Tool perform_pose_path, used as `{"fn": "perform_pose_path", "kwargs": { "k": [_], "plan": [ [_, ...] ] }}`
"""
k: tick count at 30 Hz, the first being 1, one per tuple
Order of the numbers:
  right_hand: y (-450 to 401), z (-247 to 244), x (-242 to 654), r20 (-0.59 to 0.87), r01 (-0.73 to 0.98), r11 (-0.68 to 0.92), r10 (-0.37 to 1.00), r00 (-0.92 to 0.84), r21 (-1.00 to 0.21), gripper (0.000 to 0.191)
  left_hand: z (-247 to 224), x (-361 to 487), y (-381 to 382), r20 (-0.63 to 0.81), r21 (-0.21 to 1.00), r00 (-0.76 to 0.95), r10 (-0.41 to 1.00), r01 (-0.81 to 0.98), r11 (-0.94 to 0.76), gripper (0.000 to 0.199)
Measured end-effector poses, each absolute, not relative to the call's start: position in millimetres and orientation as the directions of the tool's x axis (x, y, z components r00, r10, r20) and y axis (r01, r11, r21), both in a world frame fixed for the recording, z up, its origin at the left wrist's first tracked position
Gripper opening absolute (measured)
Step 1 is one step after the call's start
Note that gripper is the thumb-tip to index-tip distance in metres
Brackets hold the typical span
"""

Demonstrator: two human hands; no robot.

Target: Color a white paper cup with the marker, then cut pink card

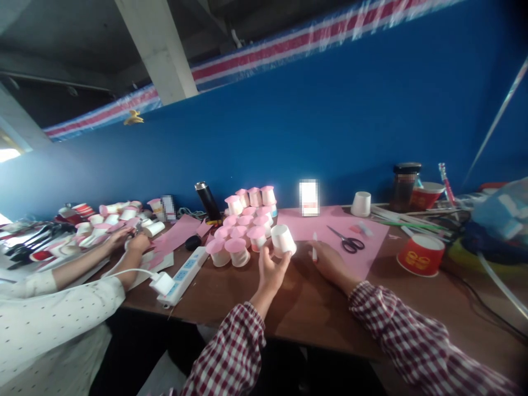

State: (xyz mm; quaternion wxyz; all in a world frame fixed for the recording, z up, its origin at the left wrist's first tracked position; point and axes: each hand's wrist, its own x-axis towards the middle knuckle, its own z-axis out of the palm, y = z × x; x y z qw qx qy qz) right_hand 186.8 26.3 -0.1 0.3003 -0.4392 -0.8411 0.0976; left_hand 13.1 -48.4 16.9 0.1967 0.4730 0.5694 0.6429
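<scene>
My left hand [273, 271] is closed around the lower part of a white paper cup [282, 240], which is turned bottom up and tilted slightly. To its right, my right hand [330, 260] grips a slim white pen-like stick [314, 246] with its pointed end up; its exact kind cannot be made out. Left of the held cup stands a cluster of paper cups [237, 252] topped with pink paper, some stacked behind. Beyond my right hand, black-handled scissors [350, 243] lie partly open on a pink paper sheet [336, 217].
A white power strip [187, 275] with a charger [162, 283] lies left. Another white cup [362, 204] and a red paper bowl [421, 256] stand right. A black thermos [207, 202] leans near the blue partition [264, 121]. At left, a co-worker's hands [136, 240] handle something small.
</scene>
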Motion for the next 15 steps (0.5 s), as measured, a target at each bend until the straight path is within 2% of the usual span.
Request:
{"fn": "perform_pose_path", "kwargs": {
  "k": [3,7,10,13,15],
  "plan": [
    [24,2,186,0.471,0.669,0.603,0.785,-0.403,-0.434,0.029,41,-1,-41,0.421,0.895,-0.515,0.747,0.372,-0.247,0.046],
    [22,4,185,0.521,0.642,0.627,0.762,-0.386,-0.441,0.028,89,-34,-13,0.392,0.912,-0.571,0.721,0.345,-0.222,0.047],
    [24,1,184,0.553,0.611,0.650,0.741,-0.380,-0.451,0.028,122,-63,11,0.364,0.922,-0.606,0.708,0.342,-0.181,0.040],
    [28,-5,184,0.582,0.586,0.659,0.732,-0.354,-0.472,0.028,138,-84,34,0.283,0.947,-0.606,0.743,0.299,-0.117,0.044],
    [31,-9,184,0.594,0.566,0.667,0.726,-0.348,-0.484,0.028,136,-90,48,0.301,0.942,-0.625,0.721,0.312,-0.124,0.047]
  ]
}}
